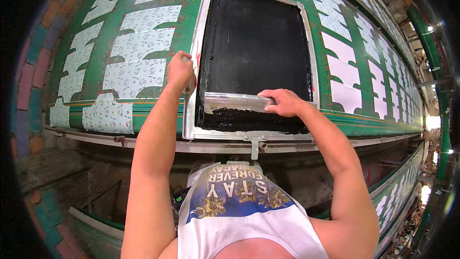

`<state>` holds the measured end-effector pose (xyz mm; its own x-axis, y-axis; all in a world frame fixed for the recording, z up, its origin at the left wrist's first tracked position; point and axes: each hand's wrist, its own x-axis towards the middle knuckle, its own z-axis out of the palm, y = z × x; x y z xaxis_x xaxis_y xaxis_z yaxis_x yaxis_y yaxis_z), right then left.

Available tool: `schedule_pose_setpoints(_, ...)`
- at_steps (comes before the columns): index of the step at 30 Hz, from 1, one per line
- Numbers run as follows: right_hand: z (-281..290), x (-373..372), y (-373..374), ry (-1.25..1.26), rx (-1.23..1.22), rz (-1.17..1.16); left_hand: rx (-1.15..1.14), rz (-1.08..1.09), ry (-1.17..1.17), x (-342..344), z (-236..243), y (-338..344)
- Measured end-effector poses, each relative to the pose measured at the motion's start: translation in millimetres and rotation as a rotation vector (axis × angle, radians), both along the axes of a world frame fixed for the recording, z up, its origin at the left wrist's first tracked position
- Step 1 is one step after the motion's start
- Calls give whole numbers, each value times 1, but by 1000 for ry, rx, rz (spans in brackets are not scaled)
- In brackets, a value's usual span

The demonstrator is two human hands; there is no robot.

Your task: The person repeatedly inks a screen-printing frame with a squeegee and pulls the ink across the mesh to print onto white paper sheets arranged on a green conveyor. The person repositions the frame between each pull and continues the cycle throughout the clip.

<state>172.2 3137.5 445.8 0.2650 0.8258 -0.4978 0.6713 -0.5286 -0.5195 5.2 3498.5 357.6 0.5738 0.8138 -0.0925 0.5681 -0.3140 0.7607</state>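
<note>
A screen-printing frame point(193, 120) with a pale metal rim lies on the long green table in front of me. Black ink point(256, 43) coats its mesh, thickest along the near end. My right hand point(286, 102) is closed around the right part of a metal squeegee point(230, 99), which lies across the mesh near its close end. At the frame's left side my left hand point(180, 71) makes a fist against the rim, apparently on a grip there. Its fingers hide most of what they hold. A metal bracket point(256, 145) hangs from the frame's near edge onto the table rail.
Rows of white printed fabric pieces point(140, 43) lie on the green table point(103, 74) at left and beyond. Plain pinkish pieces point(344, 79) lie to the right. A metal rail point(143, 143) runs along the near edge. Another table with pieces point(395, 196) stands at lower right.
</note>
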Motion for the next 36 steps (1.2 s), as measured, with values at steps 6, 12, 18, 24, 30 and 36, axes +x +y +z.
schedule_pose_setpoints(6, -28, 37, 5, 357, 35, 29, -47, -7, -23, -2, 4, -1)
schedule_pose_setpoints(12, -21, 107, 33, 466, 45, 36, -6, -24, -68, -4, -2, 0)
schedule_pose_setpoints(18, 18, 217, 115, 15, 270, -19, 44, -45, -74, -5, 1, -2)
schedule_pose_setpoints(24, 2, 280, 186, -636, 657, -45, -125, 25, -33, -3, 14, -9)
schedule_pose_setpoints(30, -35, 337, 233, -941, 701, -45, -137, 12, -45, -2, 18, -10)
schedule_pose_setpoints(36, -14, 380, 262, -755, 368, -114, -271, 63, -14, -1, 25, -12)
